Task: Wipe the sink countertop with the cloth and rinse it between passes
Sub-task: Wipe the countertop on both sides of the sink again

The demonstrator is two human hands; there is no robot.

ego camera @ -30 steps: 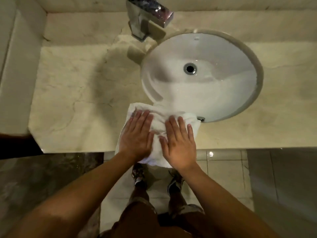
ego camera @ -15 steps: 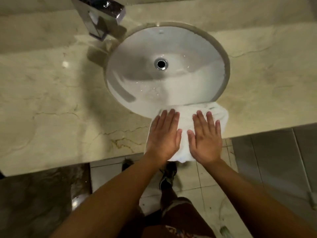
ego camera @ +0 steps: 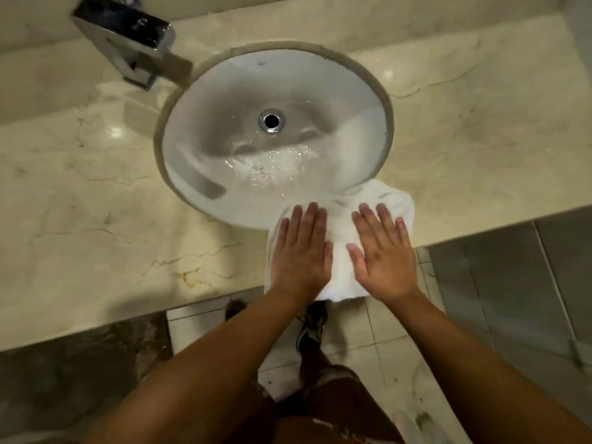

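A white cloth [ego camera: 341,261] lies on the front strip of the beige marble countertop [ego camera: 96,219], just in front of the round white sink [ego camera: 224,129] and toward its right side. Its near edge hangs over the counter's front edge. My left hand [ego camera: 299,251] presses flat on the cloth's left part, fingers straight. My right hand [ego camera: 381,254] presses flat on its right part, fingers spread. Water drops glisten in the basin below the drain [ego camera: 271,120].
A chrome square faucet [ego camera: 128,43] stands at the back left of the sink. The counter's front edge runs diagonally, with tiled floor [ego camera: 368,341] and my shoes below it. A dark stone panel [ego camera: 64,379] is at lower left.
Both hands have slid the cloth to the right along the counter's front strip, from the sink's left front to its right front. The view has shifted with them.
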